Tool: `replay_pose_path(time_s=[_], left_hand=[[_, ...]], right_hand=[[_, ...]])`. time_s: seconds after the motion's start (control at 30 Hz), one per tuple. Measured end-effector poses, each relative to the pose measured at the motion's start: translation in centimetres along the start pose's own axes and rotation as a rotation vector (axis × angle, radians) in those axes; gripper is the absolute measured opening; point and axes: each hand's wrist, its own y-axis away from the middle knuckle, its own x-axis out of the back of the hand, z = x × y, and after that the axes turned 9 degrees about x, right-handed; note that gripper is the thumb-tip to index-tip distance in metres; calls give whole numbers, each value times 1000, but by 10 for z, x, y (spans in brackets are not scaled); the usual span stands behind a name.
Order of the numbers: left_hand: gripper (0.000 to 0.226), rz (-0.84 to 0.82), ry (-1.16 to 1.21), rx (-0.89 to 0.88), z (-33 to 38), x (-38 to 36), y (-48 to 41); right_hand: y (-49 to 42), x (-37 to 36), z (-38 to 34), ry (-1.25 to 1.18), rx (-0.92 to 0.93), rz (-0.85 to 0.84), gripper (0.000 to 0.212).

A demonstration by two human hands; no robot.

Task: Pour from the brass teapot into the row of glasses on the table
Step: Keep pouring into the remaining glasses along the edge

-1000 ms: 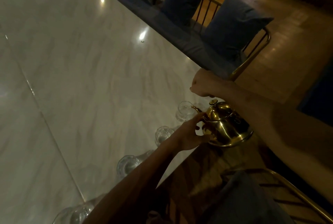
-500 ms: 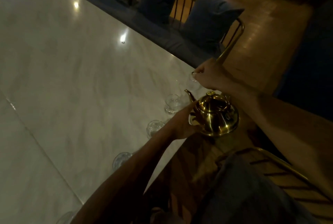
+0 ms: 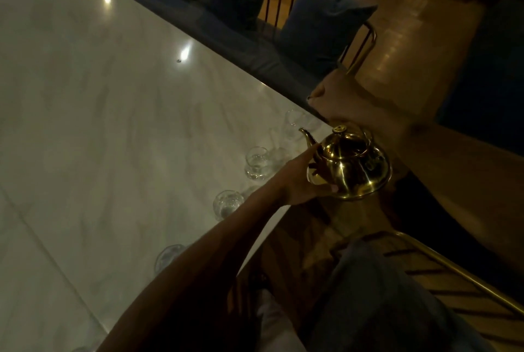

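Observation:
The brass teapot (image 3: 351,167) hangs in the air just past the table's near edge, roughly upright, with its spout pointing left toward the farthest glass (image 3: 293,122), which is blurred. My right hand (image 3: 334,102) is a closed fist above the lid, on the handle as far as I can tell. My left hand (image 3: 300,181) cups the pot's body below the spout. A row of small clear glasses runs along the marble table (image 3: 99,125) edge: one (image 3: 256,163) left of the pot, another (image 3: 228,203) nearer me, and a third (image 3: 168,256) partly behind my left forearm.
A bench with blue cushions (image 3: 320,25) and a brass-coloured frame runs along the table's far side. A chair with a brass rail (image 3: 453,275) stands at the lower right, by my lap. Wooden floor lies beyond. The light is dim.
Both hands have carried the teapot along the row, away from me; its spout has gone from beside a middle glass to beside the farthest one. The view has shifted with it.

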Motion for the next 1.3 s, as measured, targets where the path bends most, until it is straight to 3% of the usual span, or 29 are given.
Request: replay_pose_path(time_s=[0.57, 0.9, 1.3], left_hand=[[93, 67, 117, 51, 5, 5, -112], [80, 146, 154, 109, -10, 9, -139], [82, 158, 215, 167, -16, 10, -147]], right_hand=[[-124, -7, 47, 43, 44, -193, 31], [-162, -21, 45, 26, 79, -333, 26], [-176, -32, 42, 78, 92, -379, 21]])
